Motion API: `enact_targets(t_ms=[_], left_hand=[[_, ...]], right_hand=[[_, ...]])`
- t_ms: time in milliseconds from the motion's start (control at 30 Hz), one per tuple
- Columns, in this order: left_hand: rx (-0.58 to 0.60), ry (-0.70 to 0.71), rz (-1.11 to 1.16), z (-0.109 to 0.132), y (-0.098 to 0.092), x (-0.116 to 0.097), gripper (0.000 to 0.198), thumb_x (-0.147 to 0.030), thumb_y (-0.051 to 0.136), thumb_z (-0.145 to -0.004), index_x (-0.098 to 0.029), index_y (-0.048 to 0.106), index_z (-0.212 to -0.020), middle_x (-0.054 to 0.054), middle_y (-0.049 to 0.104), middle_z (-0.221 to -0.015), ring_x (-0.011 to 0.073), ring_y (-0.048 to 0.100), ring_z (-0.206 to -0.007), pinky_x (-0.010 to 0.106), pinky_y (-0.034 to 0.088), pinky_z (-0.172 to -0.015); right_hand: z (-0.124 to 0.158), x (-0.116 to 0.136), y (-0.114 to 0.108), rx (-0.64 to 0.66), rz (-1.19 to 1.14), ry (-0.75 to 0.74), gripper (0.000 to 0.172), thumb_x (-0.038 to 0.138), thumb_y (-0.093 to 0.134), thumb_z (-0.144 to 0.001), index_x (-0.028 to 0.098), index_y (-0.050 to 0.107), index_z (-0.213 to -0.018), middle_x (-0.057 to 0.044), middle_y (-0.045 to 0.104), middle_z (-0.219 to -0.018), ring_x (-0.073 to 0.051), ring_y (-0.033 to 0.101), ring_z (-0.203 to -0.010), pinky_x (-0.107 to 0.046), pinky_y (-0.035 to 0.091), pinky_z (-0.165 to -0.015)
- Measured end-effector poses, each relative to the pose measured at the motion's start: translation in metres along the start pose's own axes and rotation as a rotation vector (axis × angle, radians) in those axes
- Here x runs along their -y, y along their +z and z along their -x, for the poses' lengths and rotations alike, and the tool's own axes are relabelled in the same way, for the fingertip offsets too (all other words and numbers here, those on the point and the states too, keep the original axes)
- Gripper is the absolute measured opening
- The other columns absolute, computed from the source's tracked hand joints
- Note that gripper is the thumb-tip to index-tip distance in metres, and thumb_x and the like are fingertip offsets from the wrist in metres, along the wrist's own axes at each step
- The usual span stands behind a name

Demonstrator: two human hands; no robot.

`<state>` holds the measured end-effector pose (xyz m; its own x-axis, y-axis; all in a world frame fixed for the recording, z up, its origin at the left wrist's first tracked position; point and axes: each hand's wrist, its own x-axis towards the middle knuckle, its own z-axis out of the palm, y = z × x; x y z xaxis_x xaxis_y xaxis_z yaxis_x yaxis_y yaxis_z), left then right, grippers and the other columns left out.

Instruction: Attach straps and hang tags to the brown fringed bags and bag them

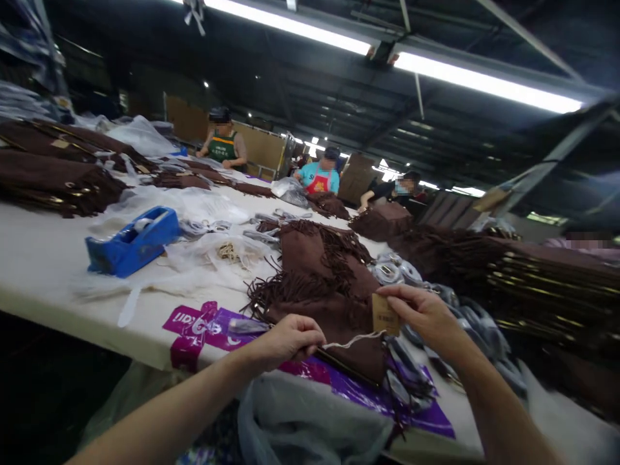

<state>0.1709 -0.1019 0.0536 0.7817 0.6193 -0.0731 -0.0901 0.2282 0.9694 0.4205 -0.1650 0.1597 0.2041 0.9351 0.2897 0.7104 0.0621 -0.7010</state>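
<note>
Between thumb and fingers, my right hand [420,311] holds a tan cardboard hang tag [384,316] with small dark print. A pale string [353,341] runs from the tag across to my left hand [295,337], whose fingers are pinched on its other end. Under both hands lies a dark brown fringed bag [310,258] with a gold-coloured zip along its near edge. Purple printed plastic [217,329] is spread beneath it at the table's edge. Grey wrapped straps [387,268] lie to the right of the bag.
A blue tape dispenser [133,242] stands on the white table [39,248] at left. Clear plastic bags [194,206] lie behind it. Stacked brown bags [53,181] are at far left, more [542,303] at right. Several co-workers, one in a green apron [221,148], are across the table.
</note>
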Motion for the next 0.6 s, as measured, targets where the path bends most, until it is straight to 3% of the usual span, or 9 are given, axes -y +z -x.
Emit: enact_targets(t_ms=[100,200,300,367,467,600], left_hand=[[-0.007,0.041,-0.105,-0.002,0.018,0.001,0.022,-0.035,0.063,-0.072,-0.014,0.06,-0.076,-0.005,0.05,-0.058,0.0067,0.038,-0.049,0.021,0.027,-0.049],[0.0,0.164,-0.087,-0.01,0.057,0.006,0.03,-0.027,0.066,-0.07,-0.014,0.062,-0.097,0.0,0.059,-0.083,0.0116,0.051,-0.073,0.023,0.038,-0.066],[0.202,0.141,0.148,-0.016,0.104,0.018,0.05,-0.023,0.072,-0.065,-0.017,0.058,-0.113,0.003,0.062,-0.099,0.0155,0.055,-0.091,0.026,0.04,-0.08],[0.31,0.059,0.269,-0.016,0.126,0.03,0.038,-0.029,0.073,-0.066,-0.014,0.061,-0.098,0.003,0.063,-0.083,0.015,0.058,-0.08,0.027,0.041,-0.076],[0.332,-0.041,0.309,-0.011,0.133,0.051,0.033,-0.045,0.068,-0.071,-0.013,0.058,-0.075,-0.003,0.05,-0.055,0.0115,0.052,-0.054,0.025,0.039,-0.06],[0.256,-0.126,0.067,-0.001,0.11,0.07,0.03,-0.043,0.065,-0.07,-0.015,0.055,-0.07,-0.005,0.048,-0.051,0.0083,0.045,-0.045,0.021,0.033,-0.048]], right_hand=[[0.043,-0.022,-0.015,-0.05,-0.021,0.125,0.035,0.047,0.061,-0.071,0.019,0.073,-0.088,-0.006,0.073,-0.081,-0.02,0.065,-0.068,-0.029,0.054,-0.06],[0.07,-0.03,-0.017,-0.113,0.022,0.145,0.036,0.047,0.059,-0.076,0.019,0.073,-0.094,-0.007,0.074,-0.087,-0.021,0.066,-0.073,-0.03,0.054,-0.065],[0.084,-0.027,-0.017,-0.161,0.036,0.117,0.035,0.045,0.056,-0.08,0.019,0.071,-0.099,-0.007,0.073,-0.091,-0.021,0.066,-0.078,-0.03,0.054,-0.068],[0.091,-0.026,-0.021,-0.181,0.004,0.115,0.036,0.045,0.055,-0.082,0.018,0.07,-0.1,-0.007,0.073,-0.091,-0.02,0.066,-0.076,-0.029,0.055,-0.065],[0.11,-0.036,-0.03,-0.22,-0.062,0.161,0.037,0.048,0.058,-0.08,0.018,0.07,-0.098,-0.008,0.073,-0.09,-0.021,0.067,-0.076,-0.03,0.057,-0.067],[0.153,-0.07,-0.029,-0.219,-0.188,0.322,0.041,0.053,0.067,-0.071,0.02,0.072,-0.095,-0.007,0.075,-0.086,-0.024,0.07,-0.074,-0.032,0.06,-0.064]])
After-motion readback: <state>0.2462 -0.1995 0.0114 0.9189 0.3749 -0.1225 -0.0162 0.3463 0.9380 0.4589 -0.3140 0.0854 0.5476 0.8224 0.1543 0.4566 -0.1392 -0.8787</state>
